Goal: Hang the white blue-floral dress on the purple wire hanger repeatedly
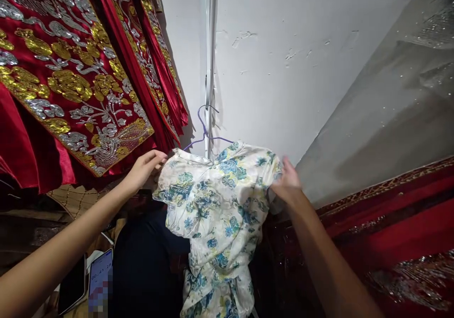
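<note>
A cream dress with blue and yellow flowers hangs on a purple wire hanger, whose hook sits on a white vertical rail against the wall. My left hand pinches the dress's left shoulder near the collar. My right hand grips the right sleeve, fingers curled into the fabric. The dress's lower part droops in folds between my arms.
Red garments with gold and silver embroidery hang at the upper left. More red embroidered cloth and a grey sparkly fabric lie to the right. A phone with a lit screen rests at the lower left beside a dark tablet.
</note>
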Motion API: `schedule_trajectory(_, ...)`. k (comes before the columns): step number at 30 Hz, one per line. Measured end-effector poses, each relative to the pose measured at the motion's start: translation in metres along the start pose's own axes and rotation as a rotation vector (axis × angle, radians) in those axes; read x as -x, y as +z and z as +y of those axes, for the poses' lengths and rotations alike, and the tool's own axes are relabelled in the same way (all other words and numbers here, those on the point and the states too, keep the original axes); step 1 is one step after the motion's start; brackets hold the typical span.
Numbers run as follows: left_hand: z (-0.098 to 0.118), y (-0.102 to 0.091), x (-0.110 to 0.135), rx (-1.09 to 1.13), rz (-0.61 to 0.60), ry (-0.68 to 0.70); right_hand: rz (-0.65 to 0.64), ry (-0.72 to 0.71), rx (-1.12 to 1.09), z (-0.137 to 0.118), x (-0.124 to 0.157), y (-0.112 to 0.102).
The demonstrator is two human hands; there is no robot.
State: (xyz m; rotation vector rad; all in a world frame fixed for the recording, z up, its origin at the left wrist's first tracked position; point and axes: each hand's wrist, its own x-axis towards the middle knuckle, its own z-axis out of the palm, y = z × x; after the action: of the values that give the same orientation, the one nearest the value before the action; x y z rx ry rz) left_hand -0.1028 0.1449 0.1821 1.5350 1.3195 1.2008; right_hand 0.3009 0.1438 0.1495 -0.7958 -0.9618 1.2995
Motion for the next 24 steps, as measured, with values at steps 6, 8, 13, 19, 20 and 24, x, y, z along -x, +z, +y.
schedule_trajectory(6,0.032,0.015,-0.006,-0.368,0.103,0.421,-0.024,-0.156,0.001,-0.046,0.013,0.046)
schedule_trajectory(8,0.039,0.017,-0.015,-0.468,0.201,0.453,-0.121,-0.185,0.075,-0.057,0.023,0.066)
schedule_trajectory(13,0.04,0.014,-0.017,-0.498,0.158,0.461,-0.608,0.028,0.404,-0.045,0.046,0.078)
schedule_trajectory(19,0.017,0.039,0.024,-0.433,-0.314,0.496,-0.68,-0.073,0.594,0.008,0.05,0.077)
schedule_trajectory(20,0.012,0.044,0.029,-0.391,-0.346,0.48,-0.677,-0.133,0.645,0.014,0.05,0.078)
schedule_trajectory(24,0.005,0.065,0.032,-0.044,-0.276,0.302,-0.556,-0.443,1.041,0.038,0.048,0.091)
